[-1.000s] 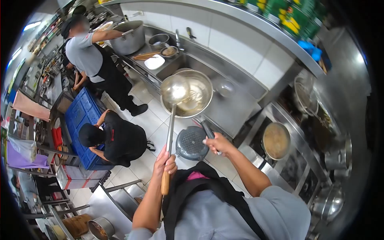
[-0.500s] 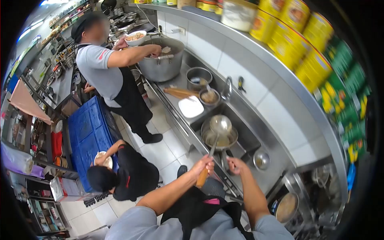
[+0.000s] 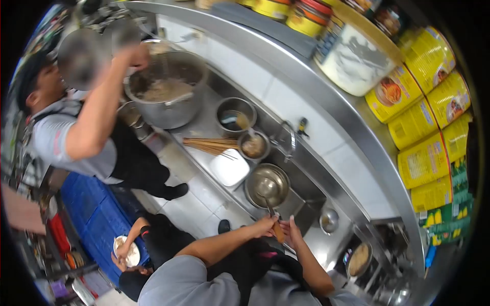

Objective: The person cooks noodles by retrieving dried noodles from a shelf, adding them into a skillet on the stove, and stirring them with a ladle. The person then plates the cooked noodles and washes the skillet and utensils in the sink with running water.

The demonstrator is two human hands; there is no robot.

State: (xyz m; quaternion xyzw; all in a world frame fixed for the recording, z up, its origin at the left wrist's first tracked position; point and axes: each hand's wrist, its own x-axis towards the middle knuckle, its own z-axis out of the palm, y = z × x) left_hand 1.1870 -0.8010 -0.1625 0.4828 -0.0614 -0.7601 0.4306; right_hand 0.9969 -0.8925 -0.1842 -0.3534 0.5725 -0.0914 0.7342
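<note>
My left hand [image 3: 264, 226] is closed around the wooden handle of a ladle [image 3: 269, 204]. The ladle's round metal bowl lies over or inside a steel pan [image 3: 283, 176] at the sink; which of the two I cannot tell. Close beside the wooden handle is my right hand [image 3: 293, 233], its fingers stretched out and apparently holding nothing. A small steel bowl [image 3: 329, 221] sits to the right of the pan. To the left are a white square lid or tray [image 3: 229, 167] and a small pot [image 3: 253, 146] with brown contents and a utensil.
A large stockpot [image 3: 171, 109] stands farther along the counter, where a co-worker [image 3: 76, 137] has an arm raised. Wooden sticks [image 3: 210, 145] lie near another pot [image 3: 236, 113]. Another person handles a white bowl [image 3: 133, 253] over blue bins [image 3: 84, 204]. Yellow cans [image 3: 423, 166] line the overhead shelf [image 3: 352, 120].
The ladle has lowered toward the pan. My right hand has moved in beside the ladle's handle and my left hand. The co-worker at the stockpot has raised an arm, and the view has shifted.
</note>
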